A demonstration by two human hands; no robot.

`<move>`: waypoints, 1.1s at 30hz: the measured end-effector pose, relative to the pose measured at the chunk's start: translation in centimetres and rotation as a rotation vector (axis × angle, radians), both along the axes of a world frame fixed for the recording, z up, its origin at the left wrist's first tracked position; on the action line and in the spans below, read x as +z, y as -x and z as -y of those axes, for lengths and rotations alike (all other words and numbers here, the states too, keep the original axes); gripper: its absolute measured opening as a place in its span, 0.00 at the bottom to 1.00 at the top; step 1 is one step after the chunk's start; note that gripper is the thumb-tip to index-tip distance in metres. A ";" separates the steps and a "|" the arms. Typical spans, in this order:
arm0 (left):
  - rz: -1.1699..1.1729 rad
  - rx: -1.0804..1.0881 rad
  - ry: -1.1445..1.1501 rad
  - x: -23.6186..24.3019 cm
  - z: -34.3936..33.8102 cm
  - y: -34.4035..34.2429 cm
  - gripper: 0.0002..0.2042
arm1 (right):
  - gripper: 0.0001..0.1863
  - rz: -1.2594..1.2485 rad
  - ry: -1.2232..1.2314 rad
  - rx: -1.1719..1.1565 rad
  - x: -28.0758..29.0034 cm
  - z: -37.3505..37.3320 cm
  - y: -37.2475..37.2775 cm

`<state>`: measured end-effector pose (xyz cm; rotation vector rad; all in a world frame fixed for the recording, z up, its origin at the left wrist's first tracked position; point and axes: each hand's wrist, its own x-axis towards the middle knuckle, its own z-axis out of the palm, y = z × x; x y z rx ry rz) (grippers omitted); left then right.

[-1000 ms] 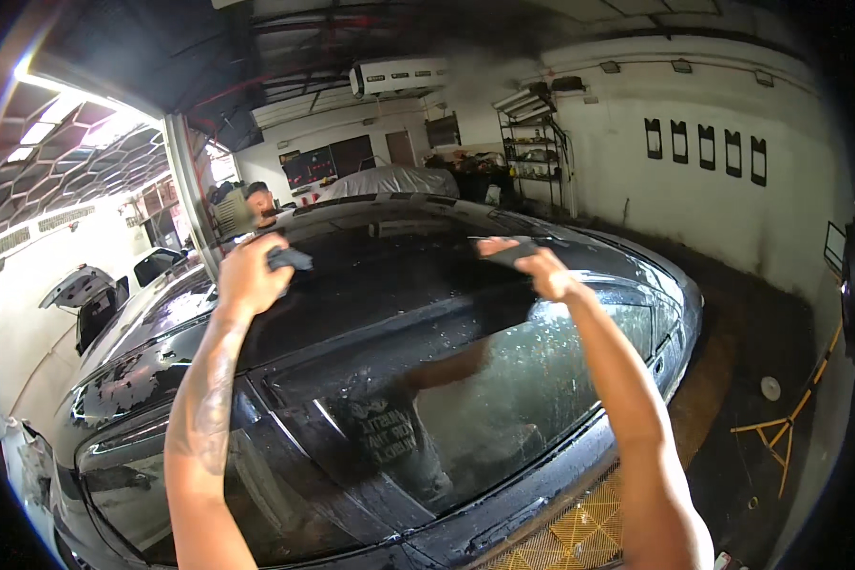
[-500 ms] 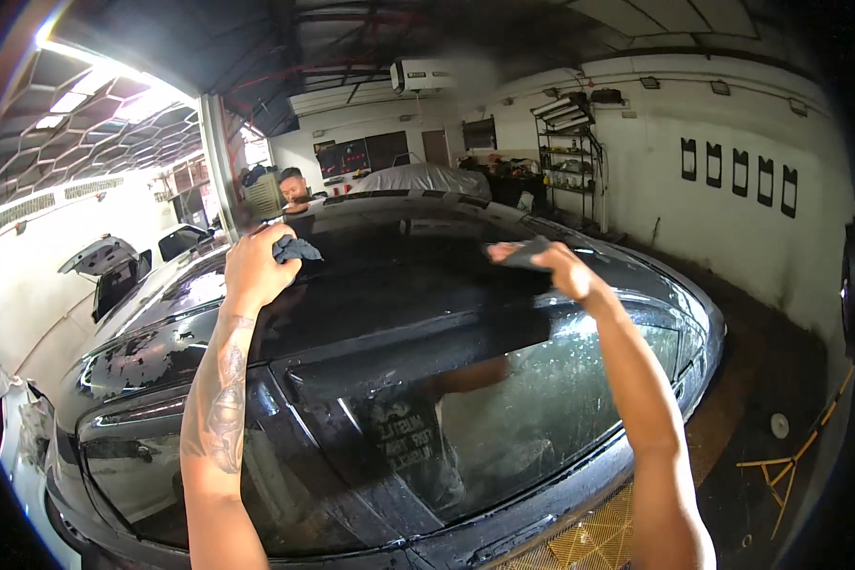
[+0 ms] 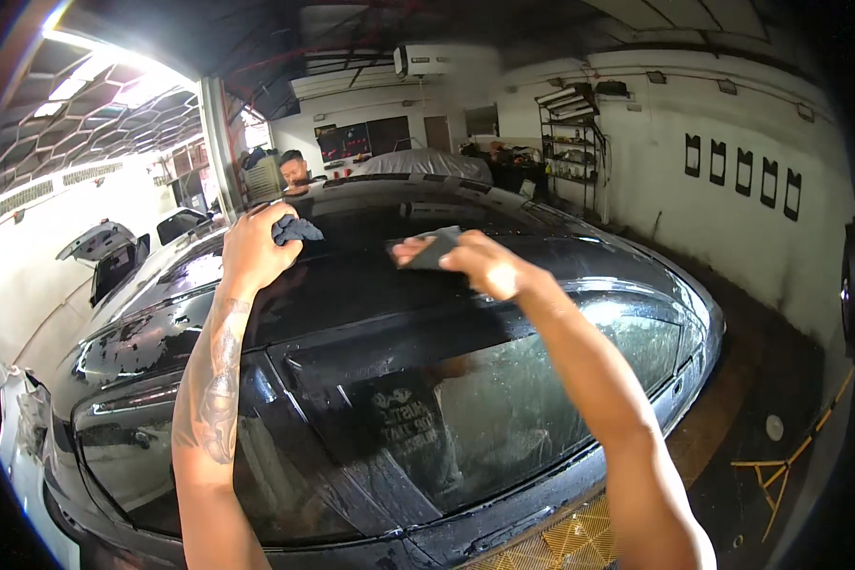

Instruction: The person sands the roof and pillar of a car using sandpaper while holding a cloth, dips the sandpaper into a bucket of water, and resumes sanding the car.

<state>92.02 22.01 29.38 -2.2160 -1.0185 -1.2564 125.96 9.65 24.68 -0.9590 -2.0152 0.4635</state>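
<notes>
A dark car fills the middle of the view, its glossy roof dulled by a wet film. My left hand is closed round a bunched dark blue-grey cloth, at the left part of the roof. Further right, my right hand grips a thin, dark grey sheet that looks like sandpaper. Its fingers press the sheet flat on or just over the roof; the exact contact is hidden. Water drops and streaks mark the side window beneath my arms.
Another person is at the car's far side. Behind stand a covered car and a metal shelf rack. A white car is at the left. On the right floor lies a yellow frame; yellow grating shows below.
My right hand has swept left across the roof with the sandpaper, closer to my left hand. The left hand with the cloth has stayed almost in place.
</notes>
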 end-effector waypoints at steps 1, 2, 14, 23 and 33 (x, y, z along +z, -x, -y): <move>0.000 -0.016 -0.025 -0.1 0.0 -0.1 0.14 | 0.31 0.028 -0.025 0.039 0.3 -0.1 0.6; 0.004 -0.019 -0.051 0.0 0.2 0.5 0.14 | 0.31 0.047 0.022 0.033 1.3 1.1 0.7; -0.008 0.000 -0.010 -0.1 -0.2 1.0 0.15 | 0.29 0.243 0.074 0.039 2.8 0.1 4.7; -0.047 -0.039 -0.014 0.1 0.3 0.1 0.16 | 0.25 0.355 -0.478 0.189 0.3 -6.7 5.0; -0.018 -0.035 0.016 0.3 -0.6 -0.3 0.15 | 0.28 0.087 -0.173 0.044 -3.3 0.9 -7.7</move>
